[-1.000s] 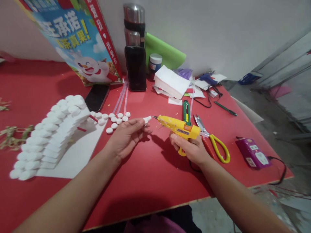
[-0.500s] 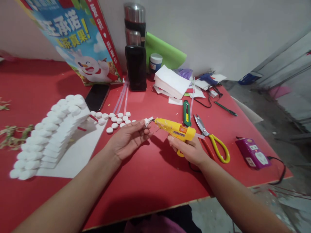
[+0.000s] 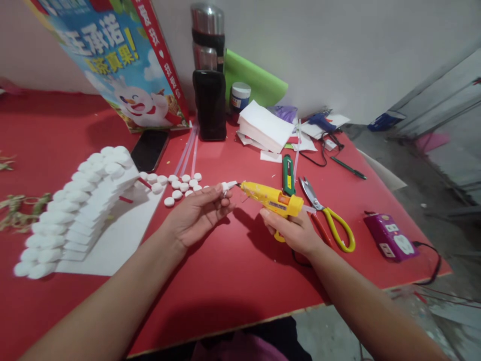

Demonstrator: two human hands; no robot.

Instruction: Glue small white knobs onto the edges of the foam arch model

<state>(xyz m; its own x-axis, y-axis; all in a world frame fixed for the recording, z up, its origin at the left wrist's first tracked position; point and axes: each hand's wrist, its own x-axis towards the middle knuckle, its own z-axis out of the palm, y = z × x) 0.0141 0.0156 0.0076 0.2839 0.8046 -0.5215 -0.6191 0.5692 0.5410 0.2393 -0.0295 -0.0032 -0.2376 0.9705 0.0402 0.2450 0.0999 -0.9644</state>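
My left hand [image 3: 203, 213] pinches a small white piece [image 3: 228, 186] between thumb and fingers; its exact kind is too small to make out. My right hand [image 3: 291, 228] is wrapped round the handle of a yellow hot glue gun [image 3: 268, 197]. The gun's dark nozzle points left and lies right at the white piece's end. A clear glue stick [image 3: 310, 209] sticks out of the gun's back. Several white round pellets [image 3: 184, 187] lie on the table just beyond my left hand.
On the red table [image 3: 225, 281], a stepped white stack [image 3: 80, 210] stands on white board at left. Scissors [image 3: 332, 220], a green cutter [image 3: 288, 175] and a purple power box [image 3: 391, 236] lie at right. Behind stand a phone [image 3: 209, 105], a flask [image 3: 208, 35] and a printed bag [image 3: 131, 65].
The glue gun has shifted very slightly to the right, and its nozzle now sits at the white piece's outer end. Both hands keep their grips.
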